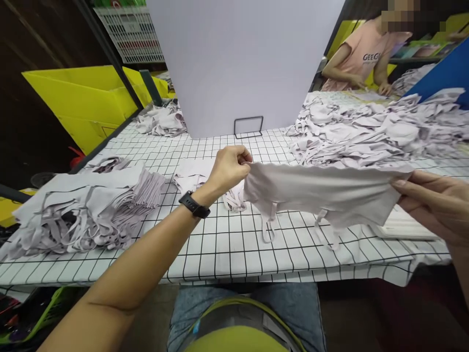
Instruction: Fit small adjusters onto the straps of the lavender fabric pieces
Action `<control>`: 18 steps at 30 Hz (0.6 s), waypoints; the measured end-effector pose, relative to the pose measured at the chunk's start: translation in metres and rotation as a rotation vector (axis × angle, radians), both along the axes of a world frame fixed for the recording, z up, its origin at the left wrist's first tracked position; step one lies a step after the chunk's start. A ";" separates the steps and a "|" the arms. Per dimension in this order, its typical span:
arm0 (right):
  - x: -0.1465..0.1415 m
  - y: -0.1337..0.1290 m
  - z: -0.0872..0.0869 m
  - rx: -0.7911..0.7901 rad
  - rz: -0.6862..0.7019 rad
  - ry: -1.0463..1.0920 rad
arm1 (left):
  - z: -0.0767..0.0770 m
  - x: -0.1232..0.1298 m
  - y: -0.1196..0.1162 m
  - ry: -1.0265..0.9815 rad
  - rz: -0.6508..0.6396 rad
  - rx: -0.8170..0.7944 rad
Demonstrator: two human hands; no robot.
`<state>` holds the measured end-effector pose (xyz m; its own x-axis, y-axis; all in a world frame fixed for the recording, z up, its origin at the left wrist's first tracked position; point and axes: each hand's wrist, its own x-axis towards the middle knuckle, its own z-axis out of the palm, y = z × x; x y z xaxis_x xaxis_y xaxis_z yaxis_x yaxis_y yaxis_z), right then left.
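Observation:
A pale grey-lilac bra top [315, 188] with thin straps is stretched sideways above the table, its straps hanging down. My left hand [232, 168], with a black watch on the wrist, pinches one end of its upper edge. At the other end, my right hand [434, 198] grips the fabric between thumb and fingers. Behind my left wrist lie a few more folded pieces [194, 171] of the same cloth. To the left rests a neat stack of matching tops [95, 205], straps spilling toward the front edge.
A checked cloth [227, 244] covers the table. Loose garments [366, 129] are heaped at the right, and a smaller pile [161, 120] lies back left. A large white board [245, 63] stands behind. Yellow bins [80, 98] are at left; a co-worker [366, 54] works across the table.

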<state>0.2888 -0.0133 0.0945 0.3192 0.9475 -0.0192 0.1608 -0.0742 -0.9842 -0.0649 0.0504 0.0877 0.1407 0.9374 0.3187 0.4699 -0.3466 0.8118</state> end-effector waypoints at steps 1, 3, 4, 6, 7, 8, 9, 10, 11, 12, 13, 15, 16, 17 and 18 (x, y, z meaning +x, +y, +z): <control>-0.003 0.000 0.006 0.037 -0.021 0.009 | 0.008 -0.001 0.003 0.002 0.005 0.031; -0.008 0.003 0.018 0.114 -0.056 0.026 | 0.025 -0.002 0.010 0.012 0.015 0.100; -0.009 0.005 0.024 0.150 -0.063 0.036 | 0.034 -0.002 0.014 0.024 0.019 0.136; -0.012 0.011 0.034 0.212 -0.068 0.051 | 0.051 -0.003 0.022 0.062 0.033 0.194; -0.012 0.014 0.039 0.237 -0.065 0.056 | 0.059 -0.004 0.026 0.086 0.044 0.216; -0.013 0.017 0.044 0.259 -0.058 0.060 | 0.067 -0.005 0.029 0.112 0.058 0.234; -0.013 0.021 0.048 0.274 -0.043 0.064 | 0.074 -0.006 0.033 0.135 0.071 0.248; -0.014 0.024 0.053 0.286 -0.024 0.069 | 0.080 -0.008 0.036 0.152 0.085 0.258; -0.015 0.027 0.056 0.293 -0.002 0.074 | 0.086 -0.009 0.039 0.166 0.096 0.264; -0.016 0.029 0.060 0.299 0.019 0.080 | 0.091 -0.010 0.041 0.176 0.101 0.266; -0.018 0.032 0.063 0.303 0.037 0.086 | 0.096 -0.012 0.043 0.184 0.105 0.264; -0.021 0.036 0.068 0.310 0.059 0.093 | 0.104 -0.014 0.044 0.197 0.114 0.256; -0.023 0.038 0.070 0.314 0.068 0.096 | 0.107 -0.016 0.045 0.200 0.122 0.254; -0.025 0.040 0.072 0.318 0.077 0.100 | 0.110 -0.018 0.045 0.200 0.132 0.255; -0.026 0.042 0.073 0.324 0.084 0.105 | 0.112 -0.020 0.046 0.195 0.145 0.258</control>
<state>0.2624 0.0284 0.1674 0.2522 0.9325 0.2586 0.0496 0.2544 -0.9658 -0.0845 0.0965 0.1999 0.0938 0.8442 0.5277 0.6664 -0.4471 0.5967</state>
